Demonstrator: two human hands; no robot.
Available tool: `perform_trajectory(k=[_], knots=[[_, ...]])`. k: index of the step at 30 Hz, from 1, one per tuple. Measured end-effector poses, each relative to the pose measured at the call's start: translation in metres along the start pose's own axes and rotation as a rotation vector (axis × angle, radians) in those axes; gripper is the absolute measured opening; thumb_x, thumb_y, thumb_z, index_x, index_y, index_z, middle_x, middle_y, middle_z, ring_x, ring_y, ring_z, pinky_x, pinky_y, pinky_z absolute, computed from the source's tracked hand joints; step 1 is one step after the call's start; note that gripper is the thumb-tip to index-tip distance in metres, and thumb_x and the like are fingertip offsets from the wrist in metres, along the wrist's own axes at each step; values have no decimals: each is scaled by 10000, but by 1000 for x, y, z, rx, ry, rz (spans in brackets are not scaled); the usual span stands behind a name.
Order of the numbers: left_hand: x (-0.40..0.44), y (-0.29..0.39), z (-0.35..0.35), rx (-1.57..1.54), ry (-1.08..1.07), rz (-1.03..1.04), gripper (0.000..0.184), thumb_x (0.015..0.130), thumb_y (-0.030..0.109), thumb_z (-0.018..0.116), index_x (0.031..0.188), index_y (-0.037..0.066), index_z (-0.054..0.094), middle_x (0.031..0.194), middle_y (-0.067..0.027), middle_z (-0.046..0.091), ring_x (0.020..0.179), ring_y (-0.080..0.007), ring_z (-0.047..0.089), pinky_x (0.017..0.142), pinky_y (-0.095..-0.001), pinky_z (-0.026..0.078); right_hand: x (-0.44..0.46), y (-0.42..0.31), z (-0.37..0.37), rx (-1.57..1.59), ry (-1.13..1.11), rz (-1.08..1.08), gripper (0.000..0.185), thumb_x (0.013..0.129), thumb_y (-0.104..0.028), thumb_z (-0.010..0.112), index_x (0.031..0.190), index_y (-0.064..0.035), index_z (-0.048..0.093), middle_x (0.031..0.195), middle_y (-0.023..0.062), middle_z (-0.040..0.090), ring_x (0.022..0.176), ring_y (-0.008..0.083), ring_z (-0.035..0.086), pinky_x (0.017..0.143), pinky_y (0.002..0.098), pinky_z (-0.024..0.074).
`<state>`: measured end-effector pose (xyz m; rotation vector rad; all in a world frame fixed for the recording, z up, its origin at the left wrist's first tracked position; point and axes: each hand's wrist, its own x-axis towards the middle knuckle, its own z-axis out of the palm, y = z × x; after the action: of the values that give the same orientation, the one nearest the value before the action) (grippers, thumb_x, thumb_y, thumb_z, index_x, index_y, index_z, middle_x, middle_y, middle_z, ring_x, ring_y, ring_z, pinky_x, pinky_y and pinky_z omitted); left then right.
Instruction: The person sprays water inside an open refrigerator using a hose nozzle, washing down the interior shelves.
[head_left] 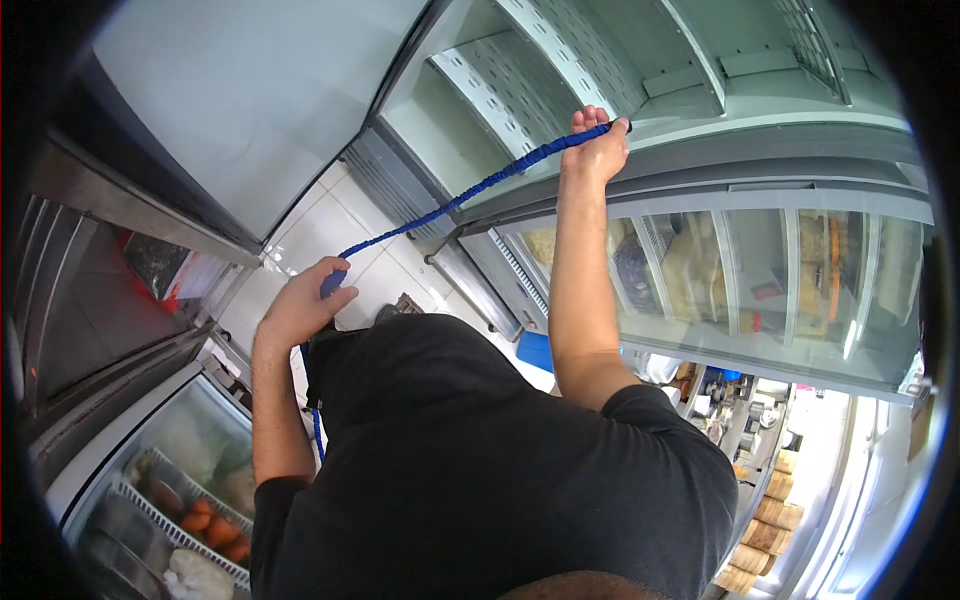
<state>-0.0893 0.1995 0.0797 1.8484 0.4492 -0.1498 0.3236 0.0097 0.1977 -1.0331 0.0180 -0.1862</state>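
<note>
A crinkled blue fabric hose (490,182) stretches between my two hands. My right hand (598,145) is raised at the open cabinet fridge (505,85), closed around the hose near its dark end. Lower down on the left, my left hand (308,300) grips a bunched part of the same hose, thumb and fingers around it. Another stretch of hose hangs below the left hand beside my dark shirt. Inside the fridge are perforated metal shelves (570,55). Whether water comes from the hose, I cannot tell.
A glass fridge door (770,280) stands at the right. At lower left, a glass-fronted chiller (150,470) holds orange produce in racks. A steel shelf unit (110,215) is at the left. White floor tiles (375,285) show between. Metal items and wooden pieces (768,535) lie lower right.
</note>
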Motion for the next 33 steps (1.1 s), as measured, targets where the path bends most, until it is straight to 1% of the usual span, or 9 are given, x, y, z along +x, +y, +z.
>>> perform_trajectory(k=[5,12,16,19,22,25,28,31,33], knots=[[0,0,2,-8,0,15,468,945,360,741,1285,65,614,993,-144,710,908,-268,681,836,-379,540,13,9,-10,6,15,106,239,1078,-272,505,1134,-41,479,971,127,644,823,244,677,678,397,580],[-6,11,-5,23,-14,-20,462,947,359,738,1282,65,618,962,-137,709,884,-260,677,820,-378,535,32,-7,-8,58,35,61,274,1076,-281,515,1069,-7,514,914,114,641,768,211,635,604,341,505],[-6,5,-2,14,14,11,457,946,353,739,1281,66,620,949,-136,708,878,-253,677,814,-376,532,37,-10,-7,-15,-46,123,272,1087,-286,504,1080,-15,523,925,114,642,752,189,620,597,321,497],[-7,4,0,0,-2,-5,402,964,281,751,1277,68,613,956,-59,705,825,-139,614,757,-300,509,35,-10,-5,-30,-48,167,273,1091,-291,502,1089,-19,525,925,109,645,748,178,616,590,306,490],[-7,7,-1,-23,-11,10,479,945,355,741,1293,53,611,976,-153,716,896,-265,687,829,-377,538,39,-8,-10,3,-21,132,274,1091,-294,507,1092,-21,524,919,100,649,748,175,617,578,302,486],[-6,3,1,24,12,29,402,959,276,754,1274,68,614,972,-80,718,852,-157,641,784,-322,523,48,-12,-13,-25,-36,105,254,1090,-283,512,1095,-30,522,914,92,652,733,173,617,556,302,479],[-4,2,-1,28,-3,-1,415,956,278,754,1280,61,612,996,-97,724,865,-170,646,794,-323,523,51,-16,-12,-13,-27,106,204,1083,-252,529,1100,-49,518,910,86,653,708,172,613,523,300,464],[-3,3,-2,19,-15,15,496,947,361,739,1309,51,601,1022,-166,722,923,-273,693,834,-389,543,52,-20,-12,-17,-12,96,153,1070,-213,557,1089,-69,511,885,78,652,674,173,605,492,296,444],[-2,3,-2,16,-6,27,496,946,360,741,1310,54,601,1011,-165,722,918,-273,693,833,-385,543,53,-21,-11,-26,-10,104,131,1059,-189,577,1076,-81,505,863,71,649,657,173,599,477,293,432]])
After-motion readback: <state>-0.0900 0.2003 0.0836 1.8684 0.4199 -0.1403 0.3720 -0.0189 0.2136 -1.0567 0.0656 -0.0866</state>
